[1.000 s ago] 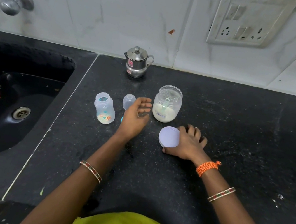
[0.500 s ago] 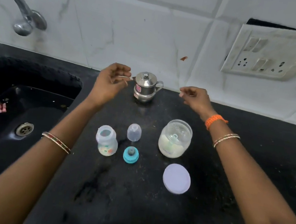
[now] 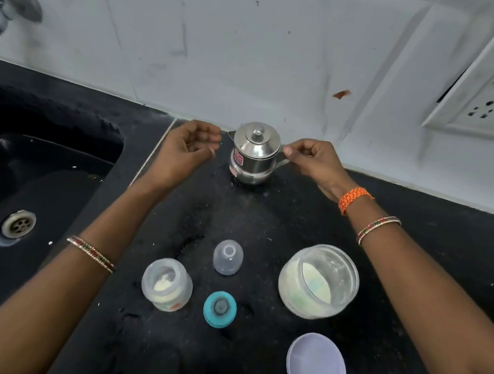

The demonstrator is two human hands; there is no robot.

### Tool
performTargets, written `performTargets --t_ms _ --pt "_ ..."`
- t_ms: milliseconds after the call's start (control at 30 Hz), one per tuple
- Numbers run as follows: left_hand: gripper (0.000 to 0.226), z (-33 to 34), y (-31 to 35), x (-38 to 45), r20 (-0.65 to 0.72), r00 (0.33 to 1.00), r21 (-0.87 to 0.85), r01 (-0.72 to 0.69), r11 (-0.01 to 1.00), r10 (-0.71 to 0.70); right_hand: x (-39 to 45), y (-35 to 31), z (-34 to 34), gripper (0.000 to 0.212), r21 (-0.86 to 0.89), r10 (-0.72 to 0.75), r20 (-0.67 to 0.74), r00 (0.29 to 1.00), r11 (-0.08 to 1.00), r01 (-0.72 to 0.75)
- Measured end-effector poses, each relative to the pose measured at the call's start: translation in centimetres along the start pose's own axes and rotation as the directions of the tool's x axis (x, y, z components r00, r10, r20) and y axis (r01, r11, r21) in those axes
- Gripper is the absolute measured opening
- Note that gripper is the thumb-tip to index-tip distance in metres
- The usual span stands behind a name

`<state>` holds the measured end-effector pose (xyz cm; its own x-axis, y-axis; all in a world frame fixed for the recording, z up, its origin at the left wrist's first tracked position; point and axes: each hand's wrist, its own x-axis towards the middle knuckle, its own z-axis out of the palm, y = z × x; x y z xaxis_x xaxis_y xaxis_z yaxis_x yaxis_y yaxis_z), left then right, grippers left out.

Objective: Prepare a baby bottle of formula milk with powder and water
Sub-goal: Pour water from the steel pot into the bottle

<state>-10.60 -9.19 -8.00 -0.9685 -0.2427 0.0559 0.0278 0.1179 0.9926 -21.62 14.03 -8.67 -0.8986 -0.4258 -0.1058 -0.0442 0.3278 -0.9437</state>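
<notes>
Both hands had closed in on the pot (image 3: 253,158) since 0.5 s earlier.
Right hand (image 3: 314,165) pinched its handle; left hand (image 3: 185,148) curled, empty. Steel: rigid, slippery, probably water-heavy.

left wrist: beaded bangle (image 3: 90,253) | right wrist: orange thread band (image 3: 354,198), bangles (image 3: 378,229)

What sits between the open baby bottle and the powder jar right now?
In the head view, the clear dome cap and the teal nipple ring stand between the baby bottle and the powder jar, touching neither.
</notes>
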Motion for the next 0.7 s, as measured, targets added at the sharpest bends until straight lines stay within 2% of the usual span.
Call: performTargets --t_ms 67,267,367,467,567,700 --pt "0.031 -0.1 0.1 -0.3 -0.001 1.000 -0.001 0.004 1.000 -0.004 -0.2 -0.2 0.5 0.009 0.044 0.014 0.030 0.999 0.999 -0.016" --pt "0.029 -1.3 1.5 -3.1 0.048 0.999 -0.004 -0.003 1.000 0.004 -3.5 -3.1 -0.4 0.012 0.095 0.011 -0.014 1.000 0.995 -0.009" --pt "0.028 -1.5 2.6 -4.7 0.032 0.999 -0.017 -0.021 1.000 0.022 -5.7 -5.2 -1.2 0.013 0.093 -0.012 -0.032 0.999 0.996 0.015" --pt "0.027 -2.0 3.8 -7.7 0.014 0.997 -0.045 -0.071 0.996 0.072 -9.3 -7.8 -0.4 0.015 0.074 -0.114 -0.121 0.986 0.990 0.124" --pt "0.027 -2.8 4.2 -10.7 -0.013 0.993 -0.030 -0.121 0.992 0.121 -12.2 -10.0 0.8 0.019 0.036 -0.209 -0.256 0.944 0.974 0.226" --pt "0.036 -4.0 2.5 -14.5 -0.136 0.975 0.010 -0.174 0.985 0.174 -15.8 -11.1 2.5 0.021 0.061 -0.258 -0.345 0.902 0.953 0.296"
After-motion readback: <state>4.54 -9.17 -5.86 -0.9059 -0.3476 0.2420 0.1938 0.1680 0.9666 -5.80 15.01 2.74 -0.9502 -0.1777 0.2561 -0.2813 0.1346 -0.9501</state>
